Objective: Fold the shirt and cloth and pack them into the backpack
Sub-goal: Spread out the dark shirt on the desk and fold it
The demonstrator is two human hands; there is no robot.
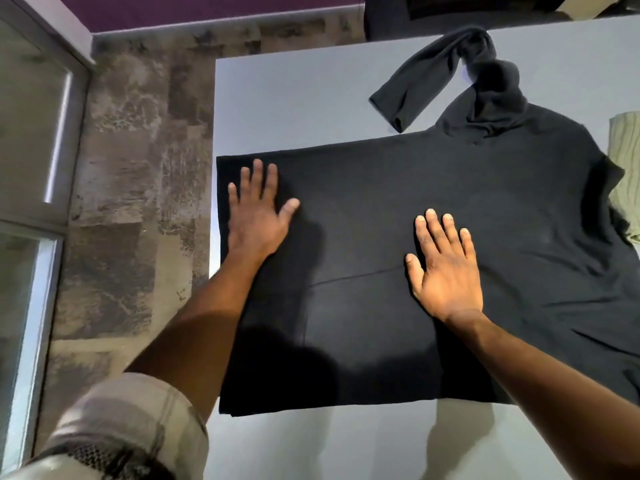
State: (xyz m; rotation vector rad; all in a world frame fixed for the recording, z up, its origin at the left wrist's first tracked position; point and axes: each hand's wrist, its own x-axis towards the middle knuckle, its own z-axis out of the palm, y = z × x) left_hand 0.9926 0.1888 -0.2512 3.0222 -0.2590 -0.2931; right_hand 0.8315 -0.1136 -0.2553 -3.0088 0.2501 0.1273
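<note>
Shirt point(433, 209) flat on the grey table point(294, 98), black, long axis running left to right across the person, hem end at the table's left edge, collar end away to the right. Both palms are down on it, fingers straight and spread, gripping nothing, just pressing the fabric smooth. The left hand point(256, 216) sits close to the hem edge; the right hand point(446, 268) rests nearer the middle of the body. One sleeve point(436, 77) trails off, twisted, toward the far side of the table, still unfolded and well apart from either hand. Of the two, the right hand lies nearer to it, so I'd judge that hand the natural one to reach up and bring the sleeve in. A green ribbed cloth point(627, 161) peeks out at the right, partly under the shirt's shoulder, and it's untouched. The dark shape past the far edge of the table may be the backpack; I can't tell. Folding looks early, packing a way off.
</note>
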